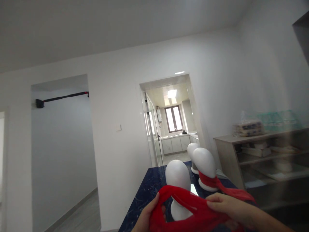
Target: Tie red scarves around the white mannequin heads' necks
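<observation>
White walls and a pale ceiling fill most of the view, with a dark blue marbled worktop [147,190] reaching in from the bottom edge. Over its near end, a thin red fabric scarf [193,209] is stretched between both hands, with a looped opening gathered on its left part. The left hand [147,217] grips the cloth at that loop, thumb laid along the fabric and the other fingers curled behind it, mostly hidden. The right hand [229,206] clasps the scarf from above, fingers pressed together over a bunched fold. Just behind the scarf stands a white smooth mannequin head [178,175] on the worktop, its base showing through the loop. Farther back and to the right is a 2nd white mannequin head [204,162] with a red scarf tied around its neck [212,182], the loose tail trailing toward the right edge of the worktop. A 3rd white head [192,151] stands partly hidden behind it, near the far end.

Beyond the right edge is a grey open shelf unit [260,154] carrying a stack of wrapped items [247,128] and a green wire basket [280,120] on top. Past the far end, an open doorway [169,122] shows a bright kitchen with white cabinets and a window. On the left, a black bar with a red tip [61,97] spans a 2nd opening.
</observation>
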### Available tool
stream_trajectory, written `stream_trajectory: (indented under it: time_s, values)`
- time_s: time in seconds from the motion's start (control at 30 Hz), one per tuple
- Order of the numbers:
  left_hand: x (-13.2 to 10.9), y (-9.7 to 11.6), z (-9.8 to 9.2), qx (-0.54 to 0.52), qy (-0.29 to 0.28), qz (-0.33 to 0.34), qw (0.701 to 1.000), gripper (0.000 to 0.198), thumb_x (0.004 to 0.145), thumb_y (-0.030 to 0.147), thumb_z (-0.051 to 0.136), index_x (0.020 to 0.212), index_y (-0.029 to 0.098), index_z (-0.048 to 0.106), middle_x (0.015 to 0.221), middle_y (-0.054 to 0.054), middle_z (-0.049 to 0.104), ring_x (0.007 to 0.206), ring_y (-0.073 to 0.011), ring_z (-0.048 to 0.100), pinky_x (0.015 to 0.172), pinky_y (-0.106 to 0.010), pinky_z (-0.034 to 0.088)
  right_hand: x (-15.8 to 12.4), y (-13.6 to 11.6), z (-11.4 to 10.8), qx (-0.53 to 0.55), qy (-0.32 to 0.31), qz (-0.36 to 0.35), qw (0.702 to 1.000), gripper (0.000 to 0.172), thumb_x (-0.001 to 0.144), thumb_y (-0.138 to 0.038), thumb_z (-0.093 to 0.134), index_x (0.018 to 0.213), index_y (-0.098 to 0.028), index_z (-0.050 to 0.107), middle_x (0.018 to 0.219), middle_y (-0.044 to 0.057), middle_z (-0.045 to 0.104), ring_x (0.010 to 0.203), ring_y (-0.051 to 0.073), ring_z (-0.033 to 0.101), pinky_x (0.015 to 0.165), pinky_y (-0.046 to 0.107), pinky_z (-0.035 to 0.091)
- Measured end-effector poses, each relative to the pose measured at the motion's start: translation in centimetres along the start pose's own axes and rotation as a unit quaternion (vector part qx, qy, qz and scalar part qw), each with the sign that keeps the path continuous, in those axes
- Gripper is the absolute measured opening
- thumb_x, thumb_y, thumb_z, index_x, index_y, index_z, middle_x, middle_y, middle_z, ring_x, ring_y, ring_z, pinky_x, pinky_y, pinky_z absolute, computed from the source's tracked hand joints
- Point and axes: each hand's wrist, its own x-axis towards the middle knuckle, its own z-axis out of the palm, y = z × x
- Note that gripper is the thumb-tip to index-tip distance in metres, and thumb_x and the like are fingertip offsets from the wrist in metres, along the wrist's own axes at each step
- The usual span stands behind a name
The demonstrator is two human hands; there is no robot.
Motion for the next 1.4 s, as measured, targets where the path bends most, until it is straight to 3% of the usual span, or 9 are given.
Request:
stream_trajectory:
  time_s: [0.2,0.4,0.63,0.73,0.8,0.9,1.03,1.13,1.4]
  values:
    - [-0.5,-0.5,-0.7,0.057,-0.052,0.063,0.995,0.032,0.077,0.038,0.089,0.093,0.015,0.075,0.068,-0.001,0.073,0.06,-0.0145,0.069,0.07,-0.027,0.055,-0.6,1.2,1.5,0.039,0.037,0.026,0.998,0.045,0.086,-0.065,0.07,0.097,-0.022,0.07,0.056,-0.009,0.051,0.037,0.003,0.035,0.037,0.015,0.026]
    - [-1.6,1.4,1.4,0.068,-0.045,0.078,0.994,0.04,0.087,0.049,0.078,0.098,0.011,0.077,0.093,-0.012,0.082,0.087,-0.0251,0.076,0.089,-0.037,0.057,-3.1,-1.0,0.4,-0.106,-0.052,0.118,0.986,0.025,0.069,-0.037,0.088,0.081,-0.017,0.079,0.057,-0.004,0.059,0.041,0.005,0.046,0.035,0.013,0.031]
    - [-0.8,3.6,2.3,0.068,-0.101,0.047,0.991,0.067,0.096,0.053,0.066,0.042,0.022,0.04,0.037,0.012,0.025,0.033,-0.0031,0.026,0.062,-0.026,0.054,-2.5,-2.7,-3.1,-0.087,-0.108,0.069,0.988,0.036,0.078,-0.043,0.079,0.099,-0.014,0.083,0.051,-0.004,0.059,0.04,0.006,0.045,0.037,0.015,0.028]
    - [-1.2,5.3,2.4,0.144,-0.15,0.051,0.977,0.055,0.088,0.058,0.074,0.052,0.02,0.055,0.037,0.014,0.021,0.035,-0.0036,0.023,0.054,-0.023,0.047,-2.6,-3.4,-4.3,-0.107,-0.104,0.072,0.986,0.03,0.074,-0.039,0.082,0.089,-0.013,0.082,0.049,-0.005,0.056,0.038,0.005,0.041,0.035,0.017,0.025]
    - [-1.8,7.2,2.7,0.295,-0.169,0.064,0.938,0.041,0.078,0.055,0.083,0.082,0.017,0.072,0.045,0.011,0.044,0.038,-0.0039,0.03,0.049,-0.021,0.038,-3.0,-4.1,-5.5,-0.11,-0.104,0.072,0.986,0.03,0.071,-0.04,0.084,0.084,-0.013,0.08,0.049,-0.006,0.054,0.038,0.005,0.04,0.036,0.018,0.025]
    - [-2.4,10.9,3.9,0.557,-0.125,0.098,0.815,0.043,0.072,0.037,0.088,0.108,0.018,0.074,0.079,0.0,0.074,0.055,-0.0093,0.053,0.052,-0.019,0.035,-3.2,-5.7,-8.0,-0.056,-0.099,0.055,0.992,0.036,0.071,-0.047,0.086,0.082,-0.015,0.073,0.049,-0.008,0.049,0.038,0.004,0.034,0.037,0.018,0.025]
    - [-0.1,15.5,5.1,0.742,-0.037,0.256,0.619,0.02,0.076,0.026,0.081,0.095,0.021,0.075,0.087,0.0,0.073,0.078,-0.0172,0.062,0.068,-0.023,0.039,-0.8,-7.7,-11.5,0.084,-0.117,-0.043,0.989,0.033,0.089,-0.049,0.074,0.087,-0.018,0.063,0.046,-0.014,0.035,0.035,0.003,0.02,0.034,0.016,0.023]
    - [4.7,18.2,4.8,0.783,0.006,0.333,0.526,0.01,0.086,0.031,0.071,0.084,0.021,0.07,0.082,0.0,0.069,0.078,-0.0183,0.061,0.071,-0.025,0.038,3.1,-8.5,-12.9,0.17,-0.133,-0.126,0.968,0.027,0.097,-0.043,0.066,0.089,-0.019,0.059,0.047,-0.015,0.035,0.034,0.002,0.014,0.033,0.016,0.026]
    - [17.2,19.3,0.6,0.793,0.111,0.235,0.552,0.026,0.09,0.018,0.05,0.097,0.015,0.075,0.082,-0.006,0.076,0.079,-0.0205,0.068,0.073,-0.028,0.044,14.4,-8.0,-12.9,0.34,0.045,-0.122,0.931,0.027,0.106,-0.026,0.049,0.081,-0.019,0.054,0.05,-0.014,0.031,0.036,0.002,0.022,0.037,0.011,0.026]
